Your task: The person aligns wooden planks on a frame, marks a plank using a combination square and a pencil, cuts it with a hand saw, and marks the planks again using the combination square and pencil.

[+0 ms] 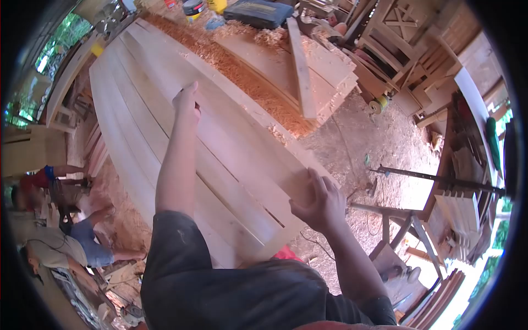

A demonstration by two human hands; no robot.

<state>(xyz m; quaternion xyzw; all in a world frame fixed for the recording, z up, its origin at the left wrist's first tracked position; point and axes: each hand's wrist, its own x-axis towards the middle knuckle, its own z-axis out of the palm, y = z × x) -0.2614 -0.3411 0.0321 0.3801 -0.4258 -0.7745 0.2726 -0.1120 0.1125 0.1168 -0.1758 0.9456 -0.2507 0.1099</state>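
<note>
The right grip (322, 201) lies on the near end of a wide pale board (234, 129), thumb and fingers apart. The left grip (188, 102) is farther along the same board, fingers curled; whether they close on anything, I cannot tell. The board lies beneath both grips, with narrower planks (137, 118) side by side to the left of the left grip. Beyond the right grip, a loose wood strip (301, 71) rests across shavings-strewn panels (335, 69), near a dark case (258, 13). Well left of the left grip are 2 people (69, 247).
</note>
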